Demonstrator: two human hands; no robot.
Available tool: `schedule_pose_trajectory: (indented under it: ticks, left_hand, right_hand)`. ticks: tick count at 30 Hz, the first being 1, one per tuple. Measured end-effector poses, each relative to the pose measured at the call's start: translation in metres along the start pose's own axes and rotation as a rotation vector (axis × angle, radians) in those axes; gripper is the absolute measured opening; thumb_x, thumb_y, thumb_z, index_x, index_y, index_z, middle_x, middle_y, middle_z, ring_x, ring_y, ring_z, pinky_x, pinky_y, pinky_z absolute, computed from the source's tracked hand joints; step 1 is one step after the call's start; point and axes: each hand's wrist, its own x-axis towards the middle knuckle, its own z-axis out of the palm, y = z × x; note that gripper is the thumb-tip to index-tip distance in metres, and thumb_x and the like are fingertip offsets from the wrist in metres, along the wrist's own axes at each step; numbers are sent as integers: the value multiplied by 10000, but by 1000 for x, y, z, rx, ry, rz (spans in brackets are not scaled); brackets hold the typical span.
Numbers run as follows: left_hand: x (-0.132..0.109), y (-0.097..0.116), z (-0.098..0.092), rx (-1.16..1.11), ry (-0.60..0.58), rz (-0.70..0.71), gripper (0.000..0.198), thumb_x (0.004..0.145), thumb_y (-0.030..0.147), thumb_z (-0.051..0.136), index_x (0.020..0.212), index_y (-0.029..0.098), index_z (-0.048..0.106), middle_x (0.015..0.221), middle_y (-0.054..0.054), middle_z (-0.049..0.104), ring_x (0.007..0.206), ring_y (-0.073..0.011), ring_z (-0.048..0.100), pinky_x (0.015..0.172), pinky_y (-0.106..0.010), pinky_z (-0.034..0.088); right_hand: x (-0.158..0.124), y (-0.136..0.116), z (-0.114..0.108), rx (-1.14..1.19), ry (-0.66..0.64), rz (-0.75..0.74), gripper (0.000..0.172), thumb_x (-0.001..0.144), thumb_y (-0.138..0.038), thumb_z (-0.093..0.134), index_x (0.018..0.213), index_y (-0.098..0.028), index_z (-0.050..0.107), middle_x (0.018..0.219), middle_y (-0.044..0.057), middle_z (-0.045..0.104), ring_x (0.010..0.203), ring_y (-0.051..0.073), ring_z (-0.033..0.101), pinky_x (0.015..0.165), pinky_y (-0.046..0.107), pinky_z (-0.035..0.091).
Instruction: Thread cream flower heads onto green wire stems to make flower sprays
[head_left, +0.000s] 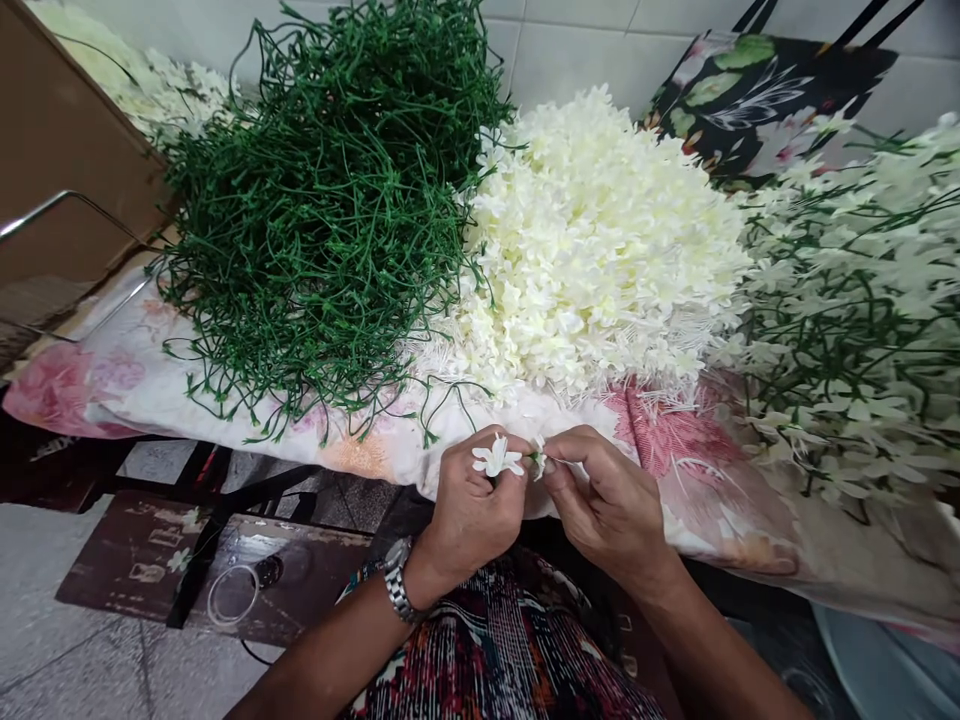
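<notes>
a flower-printed cloth [367,455] bears green stems [322,230], white blossoms [600,250].

Craft workspace with heaped green stems [322,220] and white blossoms [600,250].

- Dark surface [52,452] under the cloth's left end: short run of pale lettering, slanted, partly cut off; word not legible.
- Brown panel [112,590], low left: pale outline marks like printed signs, worn; meaning unclear.
- Metal-band wristwatch [398,582]: dial too small to read.
</notes>
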Motion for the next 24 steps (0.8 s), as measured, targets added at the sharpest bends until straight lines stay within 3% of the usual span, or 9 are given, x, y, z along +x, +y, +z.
schedule_pose_trajectory:
  ticks: [8, 19, 24]
  left_hand:
    - [3, 4, -1, -23, -23, -45, 144, 725, 128, 487, 629, 161, 588, 586, 7, 596, 557, -106, 544, 541, -201, 442]
    - [5, 1, 1, -15, -33, -77, 146, 723, 154, 490, 608, 155, 579, 578, 5, 577, 566, -105, 519, 543, -204, 441]
    - [6, 10, -5, -152, -36, -261, 94, 690, 199, 539, 642, 138, 591, 481, 48, 475, 448, -67, 404, 441, -177, 356]
  right_hand:
    - [-1, -1, 2, -20, 48, 40, 131, 822, -73, 486, 839, -202, 505, 659, -9, 528, 564, 103, 519, 501, 219, 436]
    - [1, 1, 0, 0, 13, 71, 104, 834, -109, 481, 801, -196, 526, 638, -15, 536, 553, 98, 527, 505, 209, 437]
    - [6, -2, -16, -12, 3, 28, 67, 826, -149, 531, 874, -191, 551, 697, 0, 587, 610, 113, 576, 554, 225, 471]
